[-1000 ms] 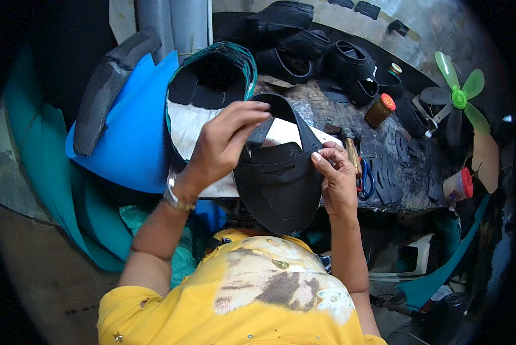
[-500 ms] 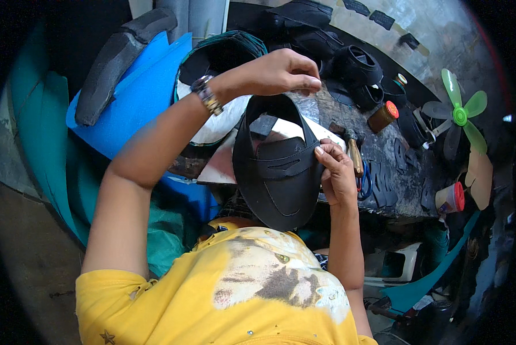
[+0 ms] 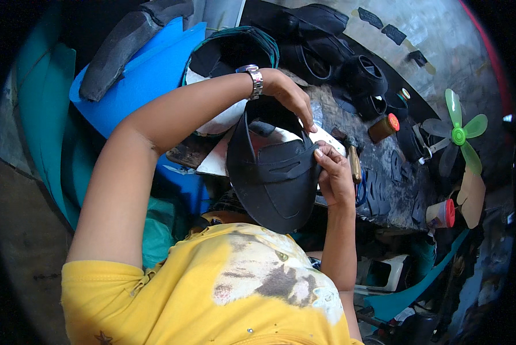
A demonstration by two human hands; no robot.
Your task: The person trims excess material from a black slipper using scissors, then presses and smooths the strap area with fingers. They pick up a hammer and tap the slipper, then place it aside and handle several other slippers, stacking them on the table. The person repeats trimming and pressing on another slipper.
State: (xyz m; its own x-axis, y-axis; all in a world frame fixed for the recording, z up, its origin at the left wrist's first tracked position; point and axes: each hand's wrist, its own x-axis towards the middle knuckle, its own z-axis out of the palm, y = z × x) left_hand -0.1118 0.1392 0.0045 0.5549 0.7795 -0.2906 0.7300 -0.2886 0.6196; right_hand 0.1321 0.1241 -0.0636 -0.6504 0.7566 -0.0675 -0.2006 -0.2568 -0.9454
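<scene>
A black sandal sole with a strap across it (image 3: 272, 178) is held upright over the cluttered workbench (image 3: 393, 172). My left hand (image 3: 286, 95), with a metal watch at the wrist, curls over the sole's top right edge. My right hand (image 3: 334, 172) pinches the sole's right side where the strap ends. A white sheet (image 3: 215, 162) lies on the bench behind the sole. The sole hides what is directly under it.
Blue foam sheets (image 3: 148, 69) and a dark foam piece (image 3: 125, 46) lean at the left. Black shoe parts (image 3: 327, 40) pile at the back. A brown jar with an orange lid (image 3: 382, 127), a green fan (image 3: 458, 135), a red-lidded cup (image 3: 442, 213) and a hammer (image 3: 354, 164) lie at the right.
My left hand lifted off the sole, reached toward the back of the bench, then came back down to the sole's top edge. My right hand stayed on the right side.
</scene>
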